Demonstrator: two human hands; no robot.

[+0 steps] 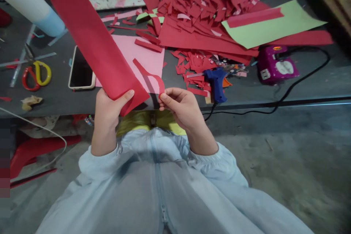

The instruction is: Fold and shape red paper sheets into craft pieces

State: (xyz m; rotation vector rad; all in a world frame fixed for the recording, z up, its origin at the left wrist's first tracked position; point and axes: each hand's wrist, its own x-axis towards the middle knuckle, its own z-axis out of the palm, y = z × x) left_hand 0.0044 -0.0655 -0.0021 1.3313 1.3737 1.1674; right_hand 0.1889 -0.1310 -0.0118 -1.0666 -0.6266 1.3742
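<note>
My left hand [111,108] grips the lower end of a long red paper piece [95,40], thumb on top, and the piece slants up to the left. A thin, curved red strip [148,73] is pinched at its lower end between the thumb and fingers of my right hand [178,104]. The two hands are apart, near the table's front edge. Behind the strip lies a pink sheet [123,49], with a few red strips [148,45] at its upper right.
Scissors [35,75] and a phone [81,69] lie left. Red paper scraps [192,3] heap at the back. A blue glue gun [218,82], its black cable, a purple device [276,65] and a green sheet [263,29] are right.
</note>
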